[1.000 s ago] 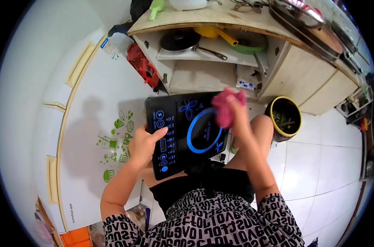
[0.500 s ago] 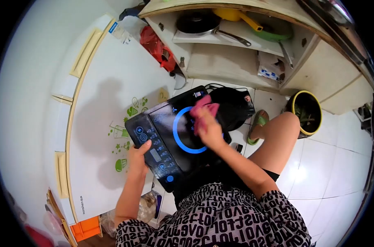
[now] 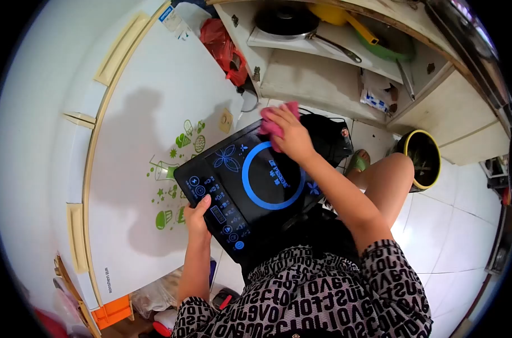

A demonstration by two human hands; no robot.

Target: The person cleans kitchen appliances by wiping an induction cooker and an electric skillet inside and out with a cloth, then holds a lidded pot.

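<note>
A black induction cooktop [image 3: 273,174] with a blue ring and blue control symbols rests tilted on my lap. My left hand [image 3: 197,218] grips its control-panel edge, the thumb on top and the other fingers hidden underneath. Pressed to the far edge of the glass is a pink cloth [image 3: 274,121], held under my right hand [image 3: 291,135] with the fingers bent over it. Behind the cooktop, a black object with a cord [image 3: 326,138] sits on the floor, partly covered by my right arm.
A white refrigerator [image 3: 137,186] with green drawings stands on the left. Ahead, an open cabinet [image 3: 306,79] holds a black frying pan [image 3: 284,22] and a green pan [image 3: 385,45]. A yellow-rimmed bin [image 3: 422,160] stands right of my knee. A red bag [image 3: 222,48] hangs beside the cabinet.
My right hand has moved with the pink cloth from the middle of the cooktop up to its far edge. The glare on the glass has lessened. My left hand keeps its hold.
</note>
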